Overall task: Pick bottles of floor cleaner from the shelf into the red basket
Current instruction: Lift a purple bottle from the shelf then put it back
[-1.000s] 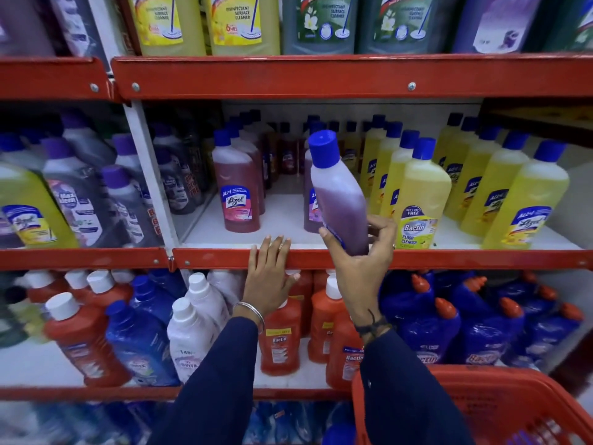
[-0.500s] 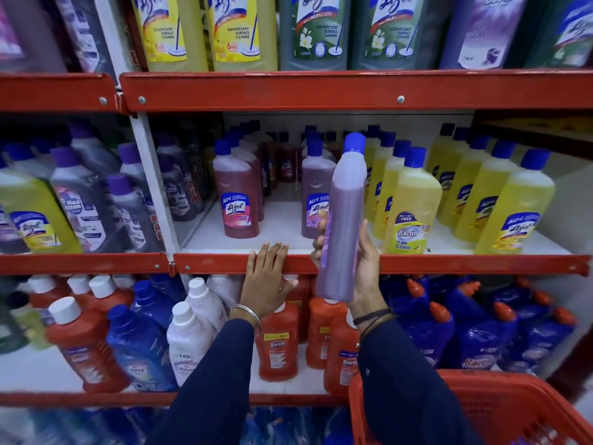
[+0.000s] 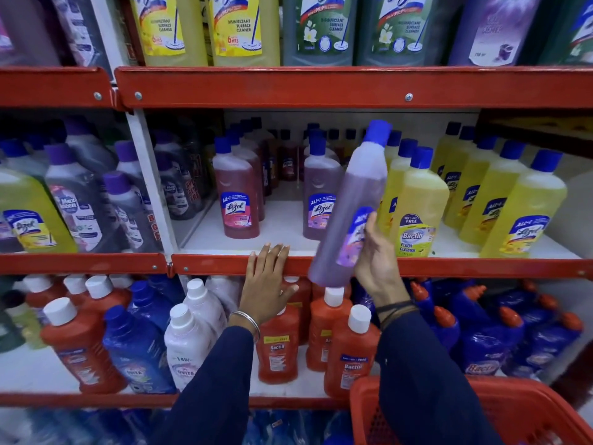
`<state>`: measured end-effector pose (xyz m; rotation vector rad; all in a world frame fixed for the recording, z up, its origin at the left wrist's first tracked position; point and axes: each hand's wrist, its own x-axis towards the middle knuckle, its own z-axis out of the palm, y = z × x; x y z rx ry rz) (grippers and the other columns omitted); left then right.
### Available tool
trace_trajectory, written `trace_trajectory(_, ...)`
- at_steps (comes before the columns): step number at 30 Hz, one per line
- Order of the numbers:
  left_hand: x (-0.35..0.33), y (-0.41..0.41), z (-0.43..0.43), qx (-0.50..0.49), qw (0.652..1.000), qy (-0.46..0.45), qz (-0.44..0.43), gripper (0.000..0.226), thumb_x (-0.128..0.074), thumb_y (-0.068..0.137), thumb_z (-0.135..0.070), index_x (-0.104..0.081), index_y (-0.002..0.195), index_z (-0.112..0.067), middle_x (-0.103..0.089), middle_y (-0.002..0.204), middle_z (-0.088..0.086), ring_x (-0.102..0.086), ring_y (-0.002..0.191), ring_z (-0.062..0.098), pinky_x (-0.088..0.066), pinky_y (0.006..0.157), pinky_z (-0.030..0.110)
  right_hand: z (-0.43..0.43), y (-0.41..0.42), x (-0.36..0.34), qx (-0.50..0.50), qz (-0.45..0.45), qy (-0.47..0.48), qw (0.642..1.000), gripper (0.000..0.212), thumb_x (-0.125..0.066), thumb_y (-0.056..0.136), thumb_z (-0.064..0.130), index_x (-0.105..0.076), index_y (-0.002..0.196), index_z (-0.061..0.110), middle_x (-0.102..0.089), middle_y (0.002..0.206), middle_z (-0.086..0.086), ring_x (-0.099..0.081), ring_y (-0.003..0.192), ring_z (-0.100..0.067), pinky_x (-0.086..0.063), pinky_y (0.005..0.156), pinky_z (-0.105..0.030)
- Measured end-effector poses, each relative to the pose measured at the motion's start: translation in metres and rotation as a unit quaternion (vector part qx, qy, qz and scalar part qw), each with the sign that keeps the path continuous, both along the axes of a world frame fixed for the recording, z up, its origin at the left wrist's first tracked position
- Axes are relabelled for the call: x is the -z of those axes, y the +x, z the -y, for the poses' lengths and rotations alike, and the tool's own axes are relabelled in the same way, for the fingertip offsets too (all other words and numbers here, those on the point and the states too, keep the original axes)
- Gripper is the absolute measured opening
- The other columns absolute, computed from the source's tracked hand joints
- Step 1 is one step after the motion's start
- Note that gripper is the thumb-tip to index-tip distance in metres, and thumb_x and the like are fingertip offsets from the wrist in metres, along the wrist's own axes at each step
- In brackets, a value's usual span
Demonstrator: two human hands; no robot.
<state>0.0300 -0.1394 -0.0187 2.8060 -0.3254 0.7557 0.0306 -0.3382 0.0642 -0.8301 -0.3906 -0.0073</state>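
Note:
My right hand [image 3: 373, 255] grips a purple floor cleaner bottle [image 3: 356, 200] with a blue cap, held in front of the middle shelf and tilted with its cap to the upper right. My left hand [image 3: 266, 281] rests flat, fingers spread, on the red front edge of the middle shelf [image 3: 449, 268]. On that shelf stand a red bottle [image 3: 237, 200], a purple bottle [image 3: 316, 200] and rows of yellow bottles [image 3: 417, 213]. The red basket [image 3: 526, 412] sits at the bottom right, partly hidden by my right sleeve.
The lower shelf holds orange bottles [image 3: 349, 354], white ones [image 3: 189, 345] and blue ones [image 3: 481, 342]. The top shelf carries large yellow and green bottles [image 3: 317, 27]. A white upright [image 3: 150, 181] divides the left bay, full of grey bottles [image 3: 80, 200].
My right hand has drawn the purple bottle off the shelf and turned it, so its cap now leans to the right. The left hand has stayed on the shelf edge.

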Motion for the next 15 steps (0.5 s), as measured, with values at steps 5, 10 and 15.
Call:
trace_trajectory(5,0.0,0.001,-0.001,0.009,1.0,-0.007,0.001,0.076,-0.054,0.085,-0.044,-0.013,0.145,-0.02,-0.024,0.154,0.006,-0.01,0.145,0.027,-0.002,0.116,0.048,0.007,0.031,-0.012,0.137,0.056,-0.139,0.979,0.063,-0.059,0.087,0.019,-0.029,0.143,0.017,-0.063,0.121,0.005,-0.066,0.102,-0.007,-0.055,0.082,-0.025)
trace_trajectory(10,0.002,0.004,-0.003,0.013,1.0,-0.015,-0.005,0.076,-0.054,0.085,-0.043,-0.011,0.145,-0.024,-0.021,0.155,0.003,-0.008,0.145,0.025,0.002,0.115,0.046,0.007,0.055,0.0,0.148,0.054,-0.225,0.962,0.045,-0.06,0.09,0.019,-0.037,0.128,0.028,-0.064,0.116,0.011,-0.068,0.099,-0.006,-0.057,0.077,-0.024)
trace_trajectory(15,0.006,0.008,-0.003,0.01,1.0,-0.017,-0.005,0.077,-0.054,0.085,-0.044,-0.009,0.144,-0.025,-0.019,0.156,0.002,-0.007,0.145,0.025,0.003,0.114,0.046,0.001,0.066,0.016,0.126,0.034,-0.251,0.959,0.047,-0.065,0.079,0.032,-0.043,0.119,0.033,-0.064,0.116,0.002,-0.069,0.098,-0.011,-0.059,0.079,-0.029)
